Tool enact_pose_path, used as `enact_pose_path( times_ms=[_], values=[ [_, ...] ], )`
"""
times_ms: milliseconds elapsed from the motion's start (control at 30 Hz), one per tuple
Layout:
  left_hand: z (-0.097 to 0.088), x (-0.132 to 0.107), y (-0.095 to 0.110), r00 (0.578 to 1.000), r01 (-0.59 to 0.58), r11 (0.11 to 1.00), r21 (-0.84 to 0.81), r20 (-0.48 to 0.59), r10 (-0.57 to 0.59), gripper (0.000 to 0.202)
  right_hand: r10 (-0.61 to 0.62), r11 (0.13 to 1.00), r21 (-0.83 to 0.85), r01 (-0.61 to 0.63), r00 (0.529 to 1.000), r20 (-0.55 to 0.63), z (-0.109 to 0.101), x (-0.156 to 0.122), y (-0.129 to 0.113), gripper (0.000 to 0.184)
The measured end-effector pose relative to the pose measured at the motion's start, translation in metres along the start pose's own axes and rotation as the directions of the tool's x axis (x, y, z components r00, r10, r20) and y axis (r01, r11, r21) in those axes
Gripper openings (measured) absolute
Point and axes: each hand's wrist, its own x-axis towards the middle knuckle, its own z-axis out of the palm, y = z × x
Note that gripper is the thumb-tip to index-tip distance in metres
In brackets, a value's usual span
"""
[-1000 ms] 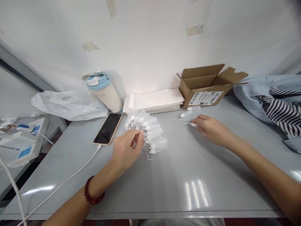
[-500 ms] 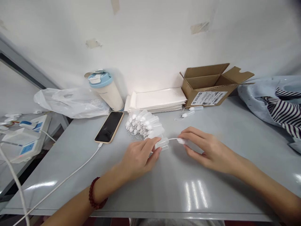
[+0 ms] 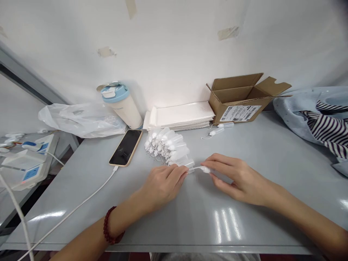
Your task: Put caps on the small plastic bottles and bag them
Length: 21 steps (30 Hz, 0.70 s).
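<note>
Between my hands is a small clear tube with a white cap (image 3: 205, 169) and a white cord. My right hand (image 3: 236, 177) is closed in a pinch on the tube, its fingers covering most of the body. My left hand (image 3: 165, 183) pinches the cord's other end; the fingertips hide that end. Just beyond my left fingers lies a pile of similar white-capped tubes (image 3: 168, 145) with tangled cords. The nearest tubes of the pile stick out beside my left fingertips, and I cannot tell whether they touch.
A phone (image 3: 126, 148) on a charging cable (image 3: 84, 199) lies to the left. Behind stand a tumbler (image 3: 126, 108), a stack of white sleeves (image 3: 182, 114) and an open cardboard box (image 3: 239, 103), with loose tubes (image 3: 217, 132) before it. A plastic bag (image 3: 84, 119) lies far left, striped cloth (image 3: 326, 127) right.
My left fingers have left the nearest tubes of the pile and closed on the cord. The capped tube in my right hand has shifted slightly towards me.
</note>
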Motion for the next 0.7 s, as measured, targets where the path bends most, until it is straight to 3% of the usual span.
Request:
enact_pose_path(
  times_ms=[133, 333, 700],
  values=[
    [-0.001, 0.001, 0.002, 0.994, 0.102, 0.983, -0.154, 0.042, -0.096, 0.013, -0.016, 0.999, 0.042, 0.016, 1.0, -0.014, 0.002, 0.0, -0.002, 0.029],
    [-0.008, 0.006, 0.013, 0.948, 0.318, 0.873, -0.369, 0.113, -0.298, 0.014, 0.045, 0.988, 0.144, -0.047, 0.999, 0.021, 0.004, -0.003, -0.01, 0.035],
    [-0.013, 0.008, 0.02, 0.867, 0.498, 0.707, -0.502, 0.268, -0.421, 0.016, 0.093, 0.972, 0.211, -0.1, 0.995, 0.039, 0.004, -0.003, -0.015, 0.037]
  ],
)
